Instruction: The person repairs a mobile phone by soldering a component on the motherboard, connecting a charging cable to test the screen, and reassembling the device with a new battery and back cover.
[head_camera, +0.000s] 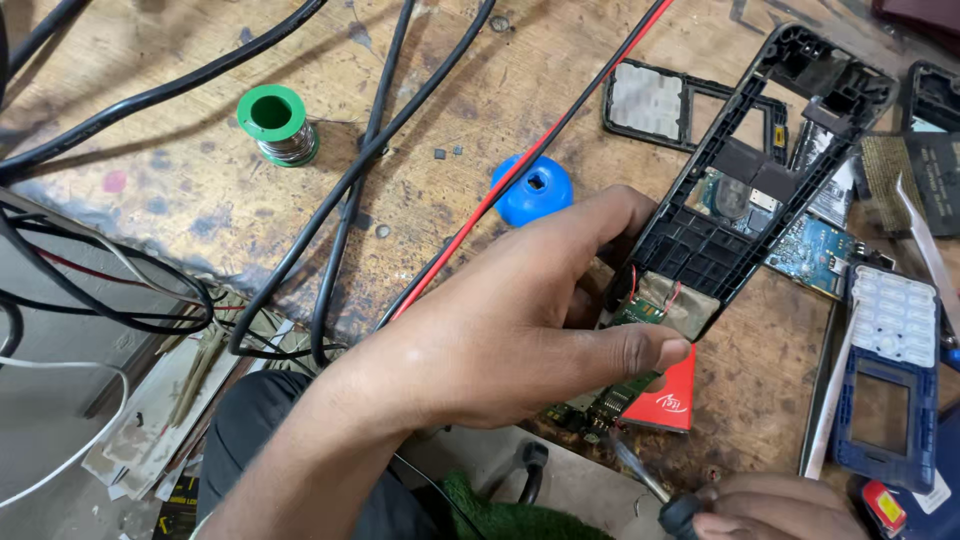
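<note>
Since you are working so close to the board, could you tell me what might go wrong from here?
1. The left hand pinches the black phone frame by its lower end only, so it could twist and strain the thin red wires there.
2. The screwdriver in the right hand points at the green circuit board; a slip might scratch it.

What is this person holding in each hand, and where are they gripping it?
The left hand pinches the black phone frame at its lower end, thumb below and fingers behind. The right hand grips a screwdriver by its dark handle.
</note>
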